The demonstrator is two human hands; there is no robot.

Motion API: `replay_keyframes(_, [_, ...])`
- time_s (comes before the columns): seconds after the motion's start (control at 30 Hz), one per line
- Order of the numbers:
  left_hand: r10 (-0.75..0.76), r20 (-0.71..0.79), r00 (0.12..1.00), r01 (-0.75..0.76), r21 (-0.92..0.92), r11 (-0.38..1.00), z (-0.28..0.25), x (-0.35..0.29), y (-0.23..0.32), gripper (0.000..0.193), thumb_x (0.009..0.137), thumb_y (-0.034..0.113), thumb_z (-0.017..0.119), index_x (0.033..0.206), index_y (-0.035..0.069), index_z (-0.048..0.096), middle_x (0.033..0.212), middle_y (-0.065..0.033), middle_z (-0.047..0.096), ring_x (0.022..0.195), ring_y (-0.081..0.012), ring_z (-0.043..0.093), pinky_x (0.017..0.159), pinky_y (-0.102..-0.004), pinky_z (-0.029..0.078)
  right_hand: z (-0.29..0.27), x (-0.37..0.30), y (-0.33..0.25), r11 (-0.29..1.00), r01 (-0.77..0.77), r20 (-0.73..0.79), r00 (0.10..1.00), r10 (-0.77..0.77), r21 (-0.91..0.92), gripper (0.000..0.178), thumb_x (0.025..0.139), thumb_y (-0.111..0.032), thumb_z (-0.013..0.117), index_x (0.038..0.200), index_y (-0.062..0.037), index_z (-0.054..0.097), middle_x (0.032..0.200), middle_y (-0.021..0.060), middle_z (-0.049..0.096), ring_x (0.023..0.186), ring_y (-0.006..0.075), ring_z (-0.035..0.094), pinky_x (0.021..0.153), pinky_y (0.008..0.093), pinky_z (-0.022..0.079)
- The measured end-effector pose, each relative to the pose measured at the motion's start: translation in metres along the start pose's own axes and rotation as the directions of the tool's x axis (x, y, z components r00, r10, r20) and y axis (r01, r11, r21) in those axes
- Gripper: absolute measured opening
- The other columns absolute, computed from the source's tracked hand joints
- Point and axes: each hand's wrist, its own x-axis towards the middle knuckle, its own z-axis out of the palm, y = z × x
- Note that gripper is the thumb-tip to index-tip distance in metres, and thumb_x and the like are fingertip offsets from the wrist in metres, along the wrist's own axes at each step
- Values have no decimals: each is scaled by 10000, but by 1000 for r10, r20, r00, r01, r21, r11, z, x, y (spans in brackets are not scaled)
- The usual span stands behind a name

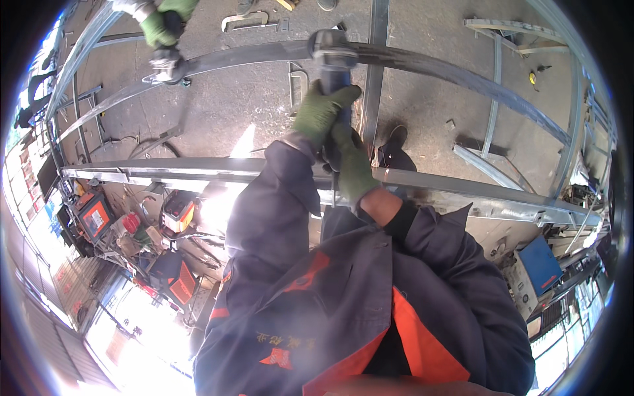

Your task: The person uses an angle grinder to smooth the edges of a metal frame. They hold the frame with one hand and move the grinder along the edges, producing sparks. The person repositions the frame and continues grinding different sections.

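Grinder (pixel 333 54) | left grip (pixel 321 111) wrapped forward | right grip (pixel 352 162) wrapped behind it

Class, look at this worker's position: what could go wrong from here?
First, the angle grinder, held in the left hand and right hand, might kick if it snags on the steel bar. Second, hot grit might reach the bare right wrist. Third, the co-worker's tool at the same bar might jolt it.

two grinders (pixel 334 56), two clamps (pixel 246 18)
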Motion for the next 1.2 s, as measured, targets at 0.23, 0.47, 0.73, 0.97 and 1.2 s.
replay_keyframes(0.23, [14,-94,995,-34,-221,975,-17,-3,10,462,920,255,882,1258,50,643,974,-70,704,789,-177,680,686,-351,583,-7,23,-16,994,-52,170,983,67,-94,402,1061,-504,691,1196,-127,669,917,-1,702,751,136,685,642,303,509])
replay_keyframes(0.47, [-12,74,997,15,-43,999,51,-12,-12,584,857,316,919,1278,24,640,1052,-83,717,902,-188,669,775,-356,556,-46,-18,-2,998,61,-150,987,-59,9,450,1070,-536,672,1196,-104,658,967,2,703,758,119,694,570,292,484])
replay_keyframes(0.73, [17,-122,992,-32,-119,992,15,-19,-13,535,862,302,900,1215,-11,648,954,-93,718,772,-217,674,666,-373,558,-37,-6,-1,997,-27,158,987,37,-70,523,1079,-556,669,1334,-100,640,1034,24,743,815,140,722,637,289,530])
replay_keyframes(0.97, [-59,-77,995,56,-44,997,14,-17,-18,568,847,306,906,1242,4,631,936,-82,708,777,-199,676,662,-367,553,-31,-11,-5,989,-81,40,995,87,-127,487,1094,-547,654,1306,-109,660,1049,24,754,810,147,714,654,309,545])
replay_keyframes(1.2, [-94,-38,995,89,-127,988,10,-21,-10,586,844,316,927,1254,22,629,997,-90,712,830,-217,683,716,-372,564,-22,-22,-3,998,-49,29,998,48,30,348,1090,-437,678,1192,-105,681,917,7,689,747,95,666,577,251,478])
